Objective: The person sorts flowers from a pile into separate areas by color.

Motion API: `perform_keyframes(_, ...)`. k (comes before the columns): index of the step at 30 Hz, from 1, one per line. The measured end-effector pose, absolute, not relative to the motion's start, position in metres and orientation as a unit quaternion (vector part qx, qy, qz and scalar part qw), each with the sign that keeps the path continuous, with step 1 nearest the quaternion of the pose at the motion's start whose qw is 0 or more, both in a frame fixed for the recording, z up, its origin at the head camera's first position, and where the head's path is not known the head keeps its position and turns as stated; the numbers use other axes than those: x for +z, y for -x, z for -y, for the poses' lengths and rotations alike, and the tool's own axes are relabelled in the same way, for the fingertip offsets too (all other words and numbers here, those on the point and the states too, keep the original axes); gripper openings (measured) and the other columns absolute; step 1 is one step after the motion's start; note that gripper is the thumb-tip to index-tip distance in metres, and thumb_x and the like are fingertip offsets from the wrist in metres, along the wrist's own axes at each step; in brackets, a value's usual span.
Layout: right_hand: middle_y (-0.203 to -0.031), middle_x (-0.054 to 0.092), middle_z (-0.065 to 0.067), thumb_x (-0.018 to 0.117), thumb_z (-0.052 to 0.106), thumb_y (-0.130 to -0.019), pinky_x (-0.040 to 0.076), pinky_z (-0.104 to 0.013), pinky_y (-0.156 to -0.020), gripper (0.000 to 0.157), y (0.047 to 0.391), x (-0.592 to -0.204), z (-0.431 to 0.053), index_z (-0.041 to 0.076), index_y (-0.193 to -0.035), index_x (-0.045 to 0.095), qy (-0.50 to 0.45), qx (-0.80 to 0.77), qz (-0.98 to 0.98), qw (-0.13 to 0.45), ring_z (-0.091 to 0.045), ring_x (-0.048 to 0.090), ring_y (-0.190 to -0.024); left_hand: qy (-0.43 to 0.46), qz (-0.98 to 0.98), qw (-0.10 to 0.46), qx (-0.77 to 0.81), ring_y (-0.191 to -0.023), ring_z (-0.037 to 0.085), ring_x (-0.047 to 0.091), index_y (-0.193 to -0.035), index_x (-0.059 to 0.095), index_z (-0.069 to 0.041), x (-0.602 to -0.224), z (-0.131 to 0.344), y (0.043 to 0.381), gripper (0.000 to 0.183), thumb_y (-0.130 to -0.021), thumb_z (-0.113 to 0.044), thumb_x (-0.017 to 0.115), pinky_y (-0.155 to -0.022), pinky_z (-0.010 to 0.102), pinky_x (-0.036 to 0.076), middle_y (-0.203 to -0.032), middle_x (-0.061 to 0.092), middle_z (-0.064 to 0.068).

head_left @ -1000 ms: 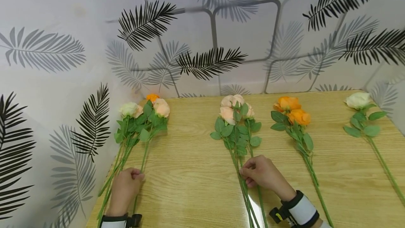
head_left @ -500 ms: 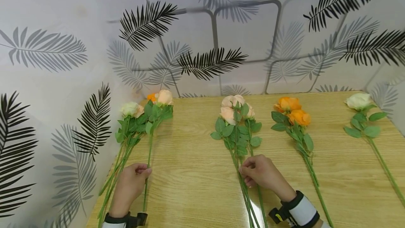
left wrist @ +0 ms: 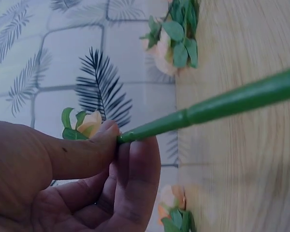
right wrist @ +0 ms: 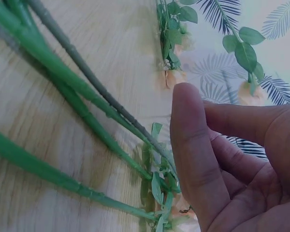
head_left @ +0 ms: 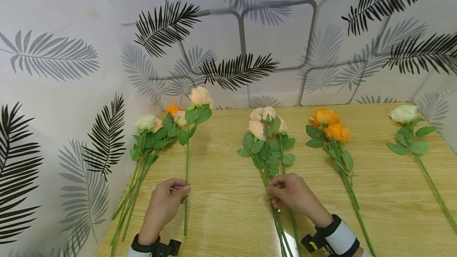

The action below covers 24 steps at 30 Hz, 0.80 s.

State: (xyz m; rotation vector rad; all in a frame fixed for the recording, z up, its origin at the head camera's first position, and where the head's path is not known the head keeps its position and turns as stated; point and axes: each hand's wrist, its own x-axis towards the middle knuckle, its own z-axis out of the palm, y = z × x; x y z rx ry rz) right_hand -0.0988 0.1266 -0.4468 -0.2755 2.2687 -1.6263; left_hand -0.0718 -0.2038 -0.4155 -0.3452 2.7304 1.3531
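Observation:
My left hand (head_left: 165,204) pinches the green stem of a peach rose (head_left: 200,96) between thumb and fingers. The rose stands tilted up off the table, its bloom overlapping the wall. In the left wrist view the stem (left wrist: 222,104) runs from the fingertips toward the camera. Fingers loosely curled, my right hand (head_left: 295,194) rests beside the stems of a bunch of peach roses (head_left: 257,129) lying on the table. Seen from the right wrist, those stems (right wrist: 77,84) pass beside the fingers (right wrist: 191,130), and nothing shows between thumb and fingertips.
A mixed bunch with a white rose (head_left: 146,123), an orange rose (head_left: 173,109) and peach blooms lies at the left. Orange roses (head_left: 337,131) and one white rose (head_left: 404,113) lie to the right on the wooden table (head_left: 221,177). A leaf-patterned wall covering (head_left: 278,46) stands behind.
My left hand has lifted the peach rose from the left bunch and moved it right and up. The right hand has shifted slightly left along the stems.

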Motion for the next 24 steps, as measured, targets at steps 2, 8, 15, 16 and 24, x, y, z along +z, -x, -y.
perform_keyframes(2,-0.076,0.067,-0.017,0.065,0.014,-0.090,0.058,-0.037,-0.056,0.026,0.099,-0.446,-0.126,-0.011,-0.098,0.067,0.106,-0.576,-0.794,0.165,-0.023,0.067,-0.061,0.104,-0.885,0.040,0.453,-0.069,0.014,0.063,-0.109,0.067,-0.002,-0.415,0.197,0.071,0.024,-0.091,-0.017,0.065,-0.065,0.034,0.055,-0.090,0.065,0.008)
perform_keyframes(8,-0.078,0.067,-0.021,0.064,0.016,-0.091,0.058,-0.035,-0.058,0.026,0.099,-0.443,-0.121,-0.008,-0.097,0.069,0.133,-0.575,-0.794,0.144,-0.027,0.067,-0.066,0.054,-0.864,0.062,0.496,-0.071,0.016,0.064,-0.110,0.065,0.001,-0.416,0.175,0.068,0.027,-0.091,-0.017,0.064,-0.067,0.034,0.057,-0.091,0.064,0.010)
perform_keyframes(15,-0.084,0.067,-0.023,0.066,0.019,-0.090,0.058,-0.034,-0.061,0.028,0.098,-0.440,-0.117,-0.008,-0.099,0.070,0.128,-0.599,-0.779,0.135,-0.038,0.068,-0.073,0.000,-0.842,0.097,0.531,-0.073,0.016,0.064,-0.112,0.064,0.004,-0.415,0.153,0.066,0.031,-0.091,-0.019,0.064,-0.068,0.031,0.057,-0.092,0.062,0.010)
perform_keyframes(16,-0.084,0.067,-0.023,0.066,0.019,-0.090,0.058,-0.035,-0.061,0.028,0.098,-0.440,-0.116,-0.007,-0.100,0.070,0.130,-0.602,-0.777,0.134,-0.038,0.068,-0.073,-0.007,-0.840,0.101,0.532,-0.073,0.016,0.065,-0.112,0.064,0.004,-0.415,0.150,0.065,0.031,-0.091,-0.019,0.064,-0.068,0.031,0.057,-0.093,0.062,0.010)
perform_keyframes(24,-0.082,0.068,-0.022,0.065,0.020,-0.091,0.057,-0.043,-0.064,0.028,0.096,-0.441,-0.112,-0.005,-0.101,0.070,0.154,-0.617,-0.762,0.122,-0.036,0.067,-0.072,-0.048,-0.841,0.113,0.527,-0.073,0.015,0.066,-0.111,0.065,0.003,-0.413,0.132,0.060,0.028,-0.092,-0.018,0.062,-0.067,0.031,0.057,-0.095,0.064,0.010)
